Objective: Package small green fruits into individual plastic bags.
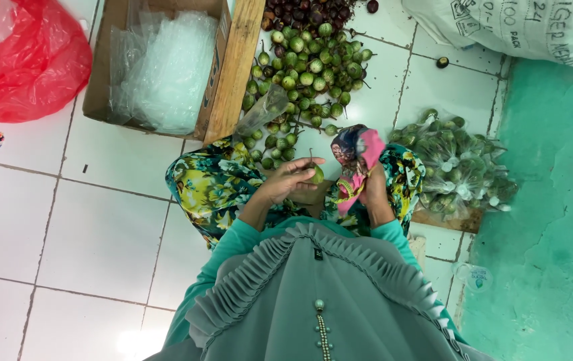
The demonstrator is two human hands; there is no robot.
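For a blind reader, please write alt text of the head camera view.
A seated person's left hand holds a small round green fruit, while the right hand grips a pink patterned cloth. Ahead lies a pile of green fruits on white floor tiles.

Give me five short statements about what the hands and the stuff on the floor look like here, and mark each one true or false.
1. The left hand holds a small green eggplant. True.
2. The right hand is bare and empty. False: it grips a pink and patterned cloth.
3. A loose pile of green eggplants lies on the tiled floor ahead of the hands. True.
4. The cardboard box is full of eggplants. False: it holds clear plastic bags.
5. The filled clear bags of eggplants lie to the person's left. False: they lie to the right, near the green floor.
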